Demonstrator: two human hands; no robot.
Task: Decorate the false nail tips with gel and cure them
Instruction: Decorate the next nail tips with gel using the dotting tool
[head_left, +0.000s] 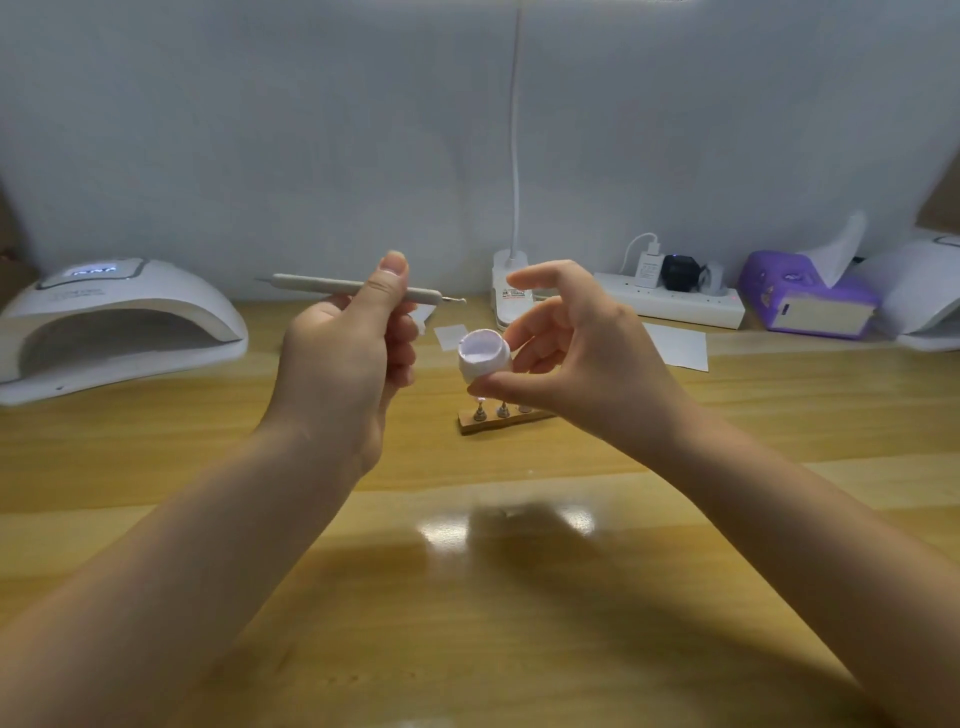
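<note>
My left hand (358, 353) grips a slim grey dotting pen (322, 283) held level above the table, its fine metal tip pointing right. My right hand (566, 353) pinches a small open white gel pot (483, 358) between thumb and fingers, tilted so its pale inside faces me. The pen tip is a little above and left of the pot, not touching it. Below the pot a wooden stand (498, 423) carries nail tips on small metal pegs, partly hidden by my right hand. The white curing lamp (119, 322) sits at the far left with its display lit.
A desk lamp base (511, 291) with a white stalk stands behind my hands. A power strip (675, 306) with plugs, a purple tissue box (805, 301) and a white object lie along the back right. Paper squares (680, 345) lie on the wooden table (467, 597).
</note>
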